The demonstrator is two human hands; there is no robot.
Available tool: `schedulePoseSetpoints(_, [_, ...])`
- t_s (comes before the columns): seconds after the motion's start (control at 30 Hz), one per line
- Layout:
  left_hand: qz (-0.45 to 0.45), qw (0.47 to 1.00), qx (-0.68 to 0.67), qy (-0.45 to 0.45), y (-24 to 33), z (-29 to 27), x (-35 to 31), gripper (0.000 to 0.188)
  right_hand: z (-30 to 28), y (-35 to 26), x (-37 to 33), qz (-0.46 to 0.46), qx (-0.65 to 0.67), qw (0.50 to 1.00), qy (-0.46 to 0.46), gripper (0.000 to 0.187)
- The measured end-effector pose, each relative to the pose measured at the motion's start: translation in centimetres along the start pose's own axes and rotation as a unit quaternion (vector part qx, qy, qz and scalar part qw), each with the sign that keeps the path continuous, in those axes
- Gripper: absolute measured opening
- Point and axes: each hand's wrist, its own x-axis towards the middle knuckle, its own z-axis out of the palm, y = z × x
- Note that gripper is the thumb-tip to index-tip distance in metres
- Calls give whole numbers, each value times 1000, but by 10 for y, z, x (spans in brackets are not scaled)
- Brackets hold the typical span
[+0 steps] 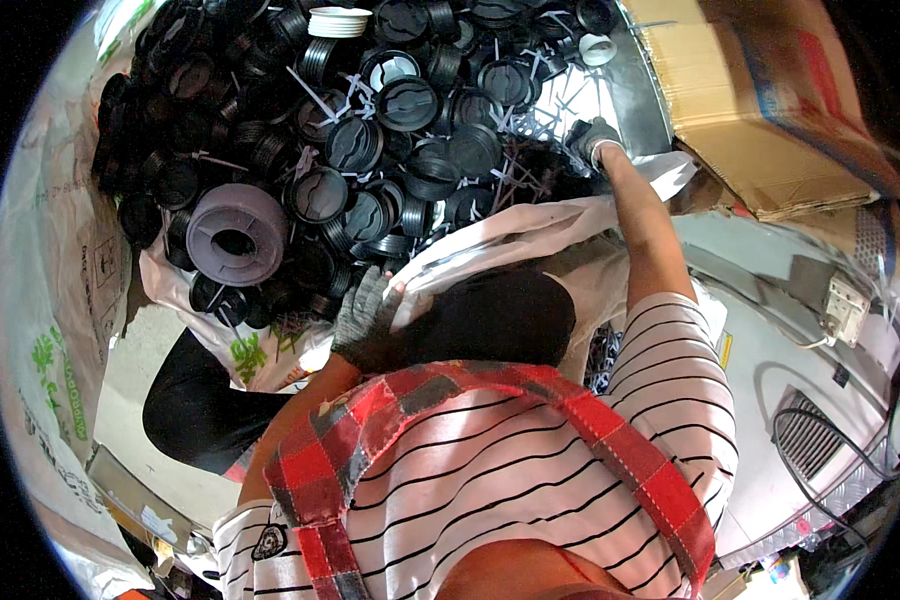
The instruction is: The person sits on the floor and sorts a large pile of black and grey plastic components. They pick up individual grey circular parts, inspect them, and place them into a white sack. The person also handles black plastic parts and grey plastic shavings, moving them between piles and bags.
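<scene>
A large heap of black round plastic caps (408,104), many with ribbed sides, lies before me. Thin pale plastic sprues (315,95) are scattered among them. My left hand (366,318), in a grey glove with bare fingertips, rests at the heap's near edge beside the white plastic sheet (490,232). Its fingers are stretched out and hold nothing visible. My right hand (594,142), also gloved, reaches to the heap's right side, close to a brightly lit patch with sprues. Its fingers are dark and partly hidden, so I cannot make out anything in them.
On the heap's left sits a thick purple-grey plastic ring (236,236). White caps (338,22) lie at the far side. Cardboard (760,150) stands at the right, with a power socket (846,308) and cables nearer me. White printed sacking (55,260) rises on the left.
</scene>
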Motion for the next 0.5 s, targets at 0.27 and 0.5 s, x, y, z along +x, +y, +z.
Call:
schedulePoseSetpoints(0.27, [-16,999,36,22,2,13,-10,76,-88,-9,-16,11,-28,1000,4,38])
schedulePoseSetpoints(0.5, [6,999,23,45,-1,3,3,74,-55,-110,-37,-190,-62,963,-182,32])
